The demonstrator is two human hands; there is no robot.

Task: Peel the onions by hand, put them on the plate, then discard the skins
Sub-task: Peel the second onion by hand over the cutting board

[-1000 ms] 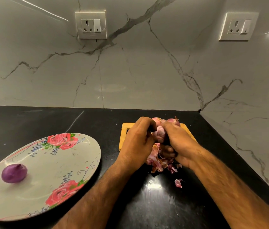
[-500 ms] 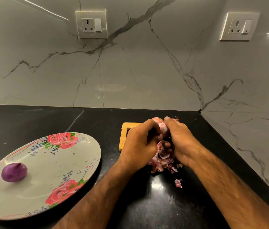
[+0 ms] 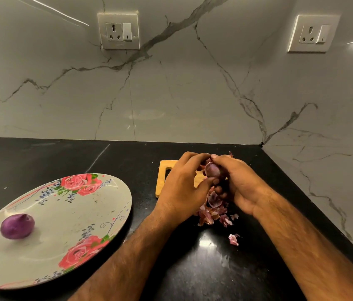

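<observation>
On the black worktop (image 3: pixel 127 161) I see the left hand (image 3: pixel 182 192) and right hand (image 3: pixel 240 187), fingers (image 3: pixel 192 157) curled round one onion (image 3: pixel 212 170) above the skins (image 3: pixel 213 213), seemingly part-peeled, with a peeled onion (image 3: pixel 17 225) on the plate (image 3: pixel 67 213).

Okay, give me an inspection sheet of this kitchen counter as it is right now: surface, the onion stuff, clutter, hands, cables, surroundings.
Surface: black countertop, glossy, with light glare near the front.
Job's things: held onion between both hands; peeled onion lying on the floral plate at the left; skins piled on the counter under the hands; one stray skin piece nearer the camera.
Clutter: wooden cutting board behind the hands, partly hidden.
Grippers: left hand and right hand both curl round the held onion.
Cables: nothing seen.
Surroundings: marble wall with a left socket and a right socket, nothing plugged in.
</observation>
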